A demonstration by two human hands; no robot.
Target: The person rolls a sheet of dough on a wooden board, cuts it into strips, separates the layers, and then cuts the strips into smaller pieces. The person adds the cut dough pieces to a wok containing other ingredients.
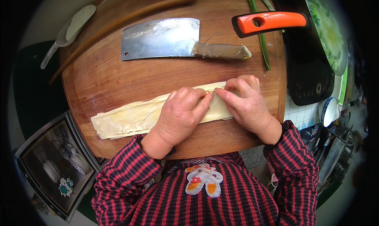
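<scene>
A long folded strip of layered dough sheet [130, 119] lies across the near part of a wooden board [97, 75]. Both hands pinch its upper layers near the right half, their fingertips almost meeting. My left hand [183, 115] has thumb and forefinger closed on a bit of the dough. Just to its right, my right hand [247, 103] grips the dough between thumb and fingers, covering part of the strip's right end. Beyond the strip lies a cleaver [161, 39], its cloth-wrapped handle [220, 50] pointing right.
A rolling pin [118, 24] slants along the board's far left, beside a scoop of white powder [75, 24]. Green onion leaves [263, 48] lie at right under the orange handle [272, 20] of a pan [325, 30] holding green-flecked food. A bowl [328, 112] stands at the right.
</scene>
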